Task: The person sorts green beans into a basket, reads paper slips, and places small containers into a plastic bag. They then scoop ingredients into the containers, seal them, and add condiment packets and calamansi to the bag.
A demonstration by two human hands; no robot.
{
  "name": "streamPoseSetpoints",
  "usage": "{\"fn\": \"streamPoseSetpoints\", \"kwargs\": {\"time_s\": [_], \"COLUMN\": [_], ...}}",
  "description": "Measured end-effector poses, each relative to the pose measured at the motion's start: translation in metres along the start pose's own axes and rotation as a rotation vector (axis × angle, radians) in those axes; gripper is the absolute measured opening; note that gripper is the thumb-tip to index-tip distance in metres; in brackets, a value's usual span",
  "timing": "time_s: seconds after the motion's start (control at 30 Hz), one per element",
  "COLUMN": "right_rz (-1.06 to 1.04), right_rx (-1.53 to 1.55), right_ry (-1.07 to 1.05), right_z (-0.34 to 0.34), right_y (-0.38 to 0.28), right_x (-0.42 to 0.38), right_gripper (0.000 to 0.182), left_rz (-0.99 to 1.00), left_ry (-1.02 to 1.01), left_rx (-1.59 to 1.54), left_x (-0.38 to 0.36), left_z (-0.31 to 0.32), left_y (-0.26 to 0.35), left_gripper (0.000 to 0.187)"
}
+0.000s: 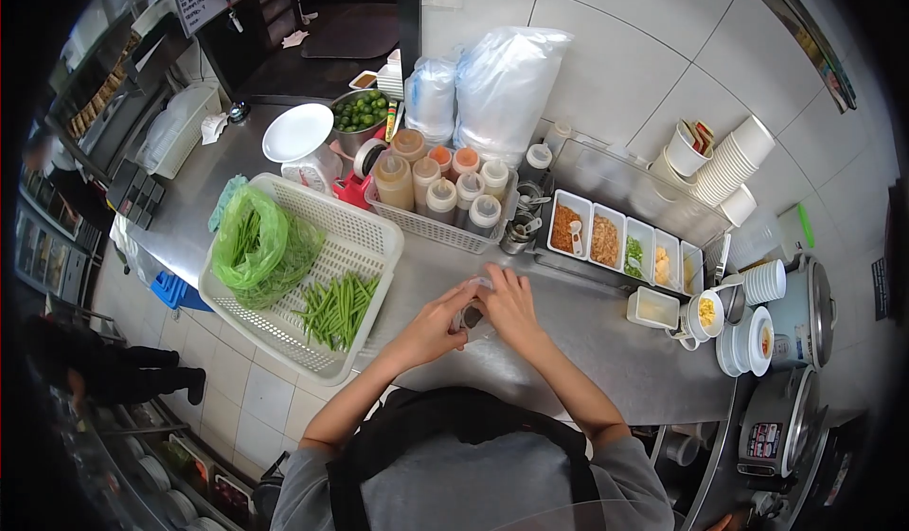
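My left hand (434,327) and my right hand (508,306) meet over the steel counter (445,280). Between them is a small clear plastic bag (471,318) with something dark in it; its contents are too small to name. The fingers of both hands are bent round its top. To the left, a white perforated basket (327,372) holds a green plastic bag (248,247) of green vegetables and a loose pile of green beans (339,310). Behind my hands stands a basket of squeeze bottles (440,199).
Topping trays (603,237) line the back right, near white bowls (762,280) and cookers (781,422). Wrapped plastic stacks (507,90) stand at the wall. A scale (311,166) and a pot of green limes (360,112) are at the back left. A person (133,370) stands far left.
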State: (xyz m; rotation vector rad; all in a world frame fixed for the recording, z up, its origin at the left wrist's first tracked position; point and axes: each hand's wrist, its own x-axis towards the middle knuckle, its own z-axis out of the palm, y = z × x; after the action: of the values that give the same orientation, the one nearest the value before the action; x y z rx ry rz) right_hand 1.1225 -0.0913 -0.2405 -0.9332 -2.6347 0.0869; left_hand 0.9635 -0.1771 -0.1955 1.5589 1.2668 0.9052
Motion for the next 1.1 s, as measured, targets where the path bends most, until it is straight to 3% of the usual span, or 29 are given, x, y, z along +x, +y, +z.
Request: {"fn": "streamPoseSetpoints", "kwargs": {"time_s": [0.5, 0.6, 0.8, 0.93, 1.03, 1.1], "right_rz": [0.083, 0.099, 0.091, 0.143, 0.129, 0.145], "right_rx": [-0.050, 0.023, 0.043, 0.123, 0.170, 0.196], "right_ry": [0.037, 0.143, -0.063, -0.085, -0.041, -0.092], "right_z": [-0.007, -0.001, -0.014, -0.034, -0.044, -0.051], "right_y": [0.005, 0.004, 0.001, 0.004, 0.001, -0.001], "right_x": [-0.011, -0.010, -0.010, -0.002, 0.008, 0.013], "right_gripper": [0.017, 0.015, 0.015, 0.012, 0.012, 0.016], "left_rz": [0.023, 0.025, 0.051, 0.021, 0.032, -0.008], "left_ry": [0.025, 0.014, 0.021, 0.018, -0.034, -0.014], "left_rx": [-0.007, 0.009, 0.020, -0.006, 0.302, 0.127], "left_x": [0.006, 0.007, -0.002, -0.004, -0.001, 0.004], "left_z": [0.003, 0.003, -0.001, -0.005, -0.007, -0.005], "left_y": [0.000, 0.003, 0.009, -0.002, -0.005, -0.012], "left_gripper": [0.077, 0.077, 0.077, 0.070, 0.062, 0.059]}}
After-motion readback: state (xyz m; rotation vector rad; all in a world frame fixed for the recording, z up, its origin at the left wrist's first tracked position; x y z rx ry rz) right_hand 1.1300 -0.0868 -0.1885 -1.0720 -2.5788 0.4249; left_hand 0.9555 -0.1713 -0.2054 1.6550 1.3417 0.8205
